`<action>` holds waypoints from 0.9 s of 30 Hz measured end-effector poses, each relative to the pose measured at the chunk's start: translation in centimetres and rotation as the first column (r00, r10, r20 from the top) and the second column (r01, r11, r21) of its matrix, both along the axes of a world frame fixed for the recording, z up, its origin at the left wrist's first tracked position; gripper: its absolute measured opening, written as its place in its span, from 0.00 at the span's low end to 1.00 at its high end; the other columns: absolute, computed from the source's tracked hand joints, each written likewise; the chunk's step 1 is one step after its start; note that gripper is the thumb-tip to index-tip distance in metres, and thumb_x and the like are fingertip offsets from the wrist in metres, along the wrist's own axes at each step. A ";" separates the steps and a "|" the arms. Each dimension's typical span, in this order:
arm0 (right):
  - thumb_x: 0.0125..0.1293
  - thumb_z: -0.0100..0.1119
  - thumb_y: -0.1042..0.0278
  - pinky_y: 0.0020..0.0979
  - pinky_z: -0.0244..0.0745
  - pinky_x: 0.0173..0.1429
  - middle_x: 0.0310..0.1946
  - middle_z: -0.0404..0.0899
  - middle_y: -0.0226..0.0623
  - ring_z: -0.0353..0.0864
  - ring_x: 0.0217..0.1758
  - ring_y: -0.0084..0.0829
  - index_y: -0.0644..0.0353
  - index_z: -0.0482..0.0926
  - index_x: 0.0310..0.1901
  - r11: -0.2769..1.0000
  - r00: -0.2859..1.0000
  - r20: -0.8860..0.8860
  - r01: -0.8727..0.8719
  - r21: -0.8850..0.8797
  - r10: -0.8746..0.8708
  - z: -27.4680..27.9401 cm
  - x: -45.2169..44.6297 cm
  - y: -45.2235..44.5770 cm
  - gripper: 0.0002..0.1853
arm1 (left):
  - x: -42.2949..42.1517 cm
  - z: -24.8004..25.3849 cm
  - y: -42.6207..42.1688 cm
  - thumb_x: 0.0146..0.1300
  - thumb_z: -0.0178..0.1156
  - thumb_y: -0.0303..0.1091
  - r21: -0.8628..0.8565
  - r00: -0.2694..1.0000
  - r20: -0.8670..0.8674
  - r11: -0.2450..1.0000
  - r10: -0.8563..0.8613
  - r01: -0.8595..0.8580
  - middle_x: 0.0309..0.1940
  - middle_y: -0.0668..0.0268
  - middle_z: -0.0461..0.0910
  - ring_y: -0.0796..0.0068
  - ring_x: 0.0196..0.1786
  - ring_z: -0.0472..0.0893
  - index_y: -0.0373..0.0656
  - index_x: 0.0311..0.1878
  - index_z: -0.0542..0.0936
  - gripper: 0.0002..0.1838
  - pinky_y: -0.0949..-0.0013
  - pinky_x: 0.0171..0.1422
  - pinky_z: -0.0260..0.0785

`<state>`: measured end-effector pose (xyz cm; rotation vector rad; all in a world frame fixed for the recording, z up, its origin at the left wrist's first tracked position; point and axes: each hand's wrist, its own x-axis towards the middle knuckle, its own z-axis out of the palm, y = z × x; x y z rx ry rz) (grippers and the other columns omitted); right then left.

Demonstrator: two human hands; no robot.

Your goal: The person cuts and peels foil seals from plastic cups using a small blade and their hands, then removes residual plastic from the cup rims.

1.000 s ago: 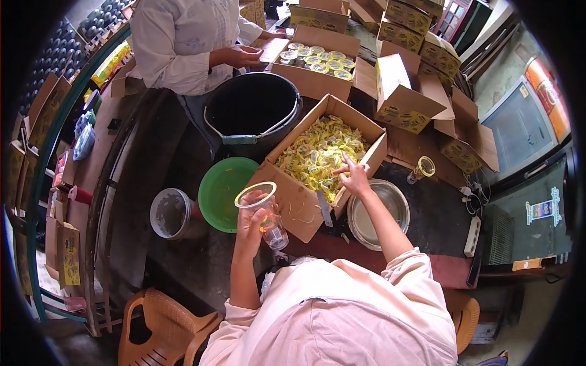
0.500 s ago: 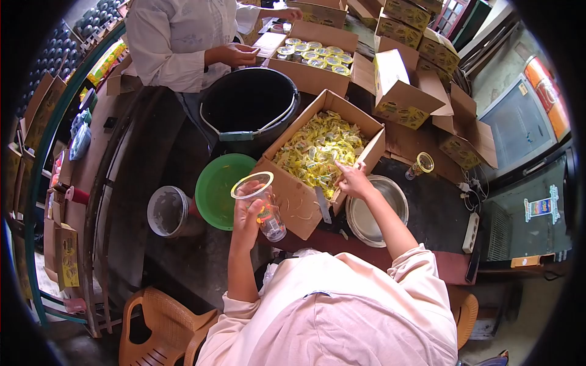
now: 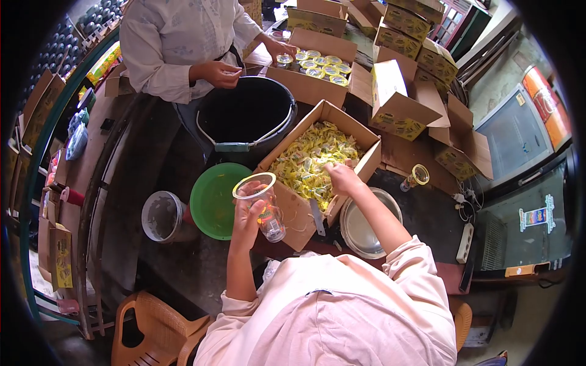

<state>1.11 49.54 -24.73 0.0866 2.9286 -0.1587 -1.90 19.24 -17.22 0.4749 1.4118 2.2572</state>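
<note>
My left hand [image 3: 246,219] is wrapped around a clear plastic jar [image 3: 270,221] with a yellow rim and printed fruit, held tilted with its open mouth up. My right hand [image 3: 343,177] reaches over a cardboard box [image 3: 368,163] filled with small yellow-wrapped packets [image 3: 310,160]. Its fingers are bent together at the right part of the pile; what sits between the fingertips is hidden. A metal ruler-like strip [image 3: 317,217] leans at the box's near edge. Partly beneath my right forearm lies a round metal lid or basin [image 3: 360,235].
A green basin [image 3: 210,210], a whitish bucket [image 3: 162,216] and a large black bucket [image 3: 245,146] stand left of the box. Another jar [image 3: 415,177] is at right. Across the table, a co-worker's hand [image 3: 279,49] is at a carton [image 3: 299,83] of lidded jars.
My right hand has moved slightly left over the packets and its fingers have closed together. My left hand keeps hold of the jar. The co-worker's hand has moved to the lidded jars.
</note>
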 end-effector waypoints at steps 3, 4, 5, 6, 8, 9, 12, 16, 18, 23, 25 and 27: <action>0.46 0.52 0.79 0.44 0.51 0.61 0.36 0.75 0.47 0.77 0.43 0.41 0.57 0.64 0.60 0.981 0.980 -0.101 -0.177 -0.076 0.169 1.6 1.0 -0.7 0.33 | -0.6 0.1 0.4 0.61 0.55 0.38 -0.039 1.000 0.008 0.999 0.006 -0.006 0.49 0.58 0.72 0.70 0.49 0.75 0.42 0.59 0.61 0.25 0.62 0.49 0.73; 0.46 0.51 0.79 0.44 0.50 0.60 0.36 0.75 0.46 0.76 0.44 0.40 0.56 0.63 0.61 0.979 0.984 -0.105 -0.154 -0.133 0.140 1.2 1.5 -0.7 0.34 | -0.6 -0.1 0.5 0.61 0.55 0.39 -0.054 1.000 0.013 0.999 0.002 -0.001 0.49 0.58 0.72 0.70 0.49 0.75 0.42 0.59 0.61 0.25 0.62 0.49 0.74; 0.47 0.51 0.79 0.44 0.50 0.60 0.35 0.75 0.45 0.76 0.44 0.39 0.55 0.63 0.61 0.974 0.987 -0.114 -0.132 -0.186 0.112 1.0 1.7 -0.5 0.34 | -0.9 -0.1 0.7 0.60 0.55 0.39 -0.065 1.000 0.012 0.998 -0.001 0.002 0.49 0.58 0.72 0.70 0.49 0.75 0.42 0.59 0.61 0.25 0.62 0.49 0.74; 0.47 0.50 0.79 0.44 0.50 0.60 0.35 0.76 0.45 0.76 0.45 0.38 0.54 0.63 0.61 0.965 0.989 -0.122 -0.111 -0.238 0.084 1.3 1.7 -0.5 0.34 | -1.0 0.0 0.9 0.60 0.55 0.39 -0.059 1.000 0.020 0.998 -0.010 0.011 0.49 0.58 0.72 0.70 0.49 0.75 0.42 0.59 0.61 0.26 0.62 0.49 0.74; 0.48 0.51 0.76 0.43 0.51 0.56 0.33 0.79 0.38 0.76 0.46 0.33 0.52 0.63 0.62 0.960 0.995 -0.085 -0.075 -0.271 0.053 1.8 2.0 -0.3 0.34 | -1.1 0.2 1.3 0.60 0.56 0.39 -0.049 0.999 0.038 0.998 -0.030 0.032 0.49 0.58 0.72 0.70 0.49 0.75 0.42 0.58 0.61 0.26 0.62 0.49 0.74; 0.48 0.52 0.75 0.43 0.51 0.55 0.32 0.79 0.36 0.76 0.46 0.32 0.52 0.62 0.62 0.952 0.995 -0.084 -0.077 -0.298 0.055 2.4 2.2 -0.2 0.34 | -1.3 0.3 1.4 0.60 0.56 0.39 -0.055 0.999 0.035 0.998 -0.037 0.039 0.49 0.58 0.72 0.70 0.49 0.75 0.42 0.58 0.61 0.26 0.62 0.49 0.74; 0.48 0.53 0.73 0.42 0.52 0.52 0.31 0.81 0.31 0.76 0.45 0.31 0.53 0.62 0.62 0.939 0.989 -0.141 -0.092 -0.331 0.047 1.4 2.6 0.2 0.34 | -1.8 0.5 1.7 0.60 0.56 0.39 -0.063 0.998 0.034 0.996 -0.055 0.057 0.49 0.58 0.73 0.70 0.49 0.75 0.41 0.58 0.61 0.26 0.62 0.49 0.74; 0.49 0.52 0.70 0.42 0.54 0.51 0.30 0.80 0.35 0.76 0.45 0.34 0.56 0.61 0.62 0.953 0.996 -0.093 -0.043 -0.300 0.015 -0.1 3.3 -0.1 0.34 | -2.2 0.3 1.9 0.59 0.56 0.38 -0.066 0.997 0.041 0.995 -0.072 0.074 0.49 0.58 0.73 0.70 0.48 0.75 0.41 0.58 0.60 0.26 0.63 0.49 0.74; 0.50 0.50 0.70 0.44 0.55 0.54 0.31 0.79 0.42 0.75 0.45 0.38 0.61 0.59 0.63 0.975 0.998 -0.043 -0.054 -0.215 0.046 -0.1 3.4 -0.5 0.34 | -2.5 0.4 2.2 0.59 0.56 0.38 -0.069 0.996 0.034 0.994 -0.081 0.083 0.48 0.58 0.73 0.70 0.48 0.75 0.41 0.58 0.60 0.26 0.63 0.49 0.74; 0.55 0.46 0.65 0.47 0.55 0.57 0.34 0.79 0.45 0.73 0.48 0.40 0.66 0.56 0.64 0.985 0.997 0.070 -0.017 -0.173 0.029 1.8 3.4 -1.3 0.33 | -2.6 0.5 2.2 0.60 0.55 0.38 -0.061 0.996 0.044 0.995 -0.079 0.081 0.48 0.59 0.73 0.70 0.48 0.75 0.41 0.58 0.60 0.26 0.63 0.49 0.74; 0.56 0.44 0.62 0.47 0.54 0.59 0.34 0.79 0.46 0.71 0.51 0.40 0.66 0.55 0.65 0.986 0.994 0.114 0.013 -0.168 0.007 1.9 2.9 -1.5 0.34 | -2.7 0.3 2.3 0.60 0.55 0.38 -0.064 0.996 0.038 0.995 -0.078 0.081 0.48 0.59 0.73 0.70 0.49 0.75 0.41 0.58 0.61 0.26 0.63 0.49 0.74; 0.57 0.42 0.59 0.47 0.52 0.63 0.34 0.79 0.46 0.69 0.54 0.40 0.66 0.54 0.65 0.991 0.985 0.175 0.030 -0.133 -0.007 2.1 2.3 -2.2 0.34 | -2.6 0.2 2.3 0.60 0.55 0.39 -0.067 0.996 0.035 0.994 -0.080 0.082 0.48 0.59 0.73 0.70 0.49 0.75 0.41 0.58 0.61 0.25 0.63 0.49 0.74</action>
